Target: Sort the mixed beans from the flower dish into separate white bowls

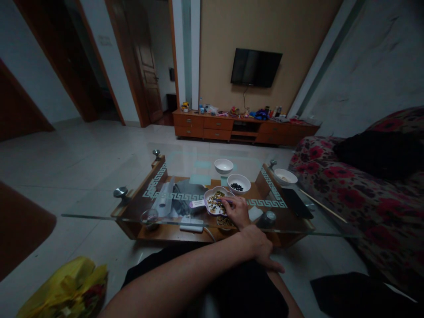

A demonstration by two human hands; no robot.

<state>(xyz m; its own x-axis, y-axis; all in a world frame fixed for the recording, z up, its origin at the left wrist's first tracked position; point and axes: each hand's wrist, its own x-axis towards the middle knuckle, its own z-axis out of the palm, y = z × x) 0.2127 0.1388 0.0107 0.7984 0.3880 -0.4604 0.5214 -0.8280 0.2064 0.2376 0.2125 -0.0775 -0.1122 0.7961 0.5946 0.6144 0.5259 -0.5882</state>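
Observation:
My right hand (pixel 236 210) reaches over a flower-shaped white dish (pixel 209 197) with a purple rim and a labelled handle on its left. Its fingers are pinched together above the mixed beans and grains (pixel 216 204) in the dish, around what looks like a thin purple tool, mostly hidden. My left hand (pixel 263 249) lies across my right forearm, a finger stretched out, holding nothing. Just beyond the dish stands a white bowl (pixel 244 184) of black beans (pixel 236 186). Farther back is another white bowl (pixel 224 166), and a third bowl (pixel 285 176) with pale contents sits at the right.
The glass table (pixel 185 159) has a wooden lower shelf. On its right lie a dark phone or tablet (pixel 296 203) and a long thin stick (pixel 324 206). A jar (pixel 267 218) is near my right hand. A floral sofa (pixel 331 176) and yellow bag (pixel 66 287) flank the table.

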